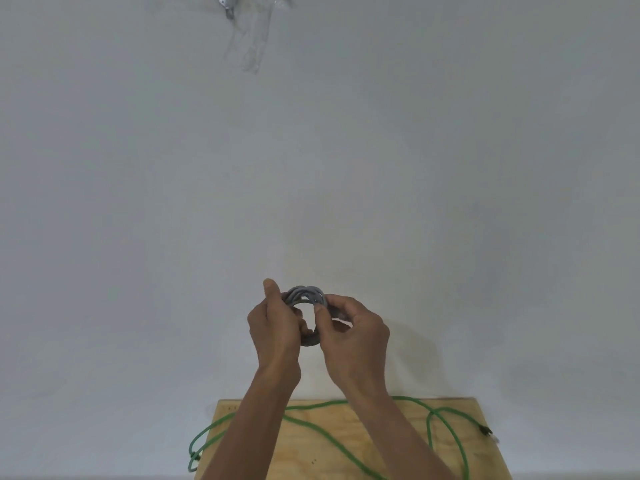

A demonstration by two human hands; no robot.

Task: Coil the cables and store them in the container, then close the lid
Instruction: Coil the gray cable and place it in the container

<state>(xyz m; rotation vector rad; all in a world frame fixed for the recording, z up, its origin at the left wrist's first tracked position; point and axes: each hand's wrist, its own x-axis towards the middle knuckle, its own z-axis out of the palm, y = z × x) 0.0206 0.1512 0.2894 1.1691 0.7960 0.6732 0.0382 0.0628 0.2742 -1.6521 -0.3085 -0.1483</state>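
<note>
A grey cable (304, 294) is wound into a small round coil and held up in the air in front of a white wall. My left hand (275, 327) grips the coil's left side, thumb raised. My right hand (353, 329) pinches the coil's right side with fingers wrapped round it. Much of the coil's lower half is hidden by my fingers. A green cable (325, 433) lies loose and uncoiled on the wooden board (388, 434) below my forearms, looping off the left edge. No container is in view.
The green cable's dark plug (485, 429) lies at the board's right edge, another end (195, 457) hangs past the left edge. A white wall fills most of the view. A metal fixture (227, 3) is at the top.
</note>
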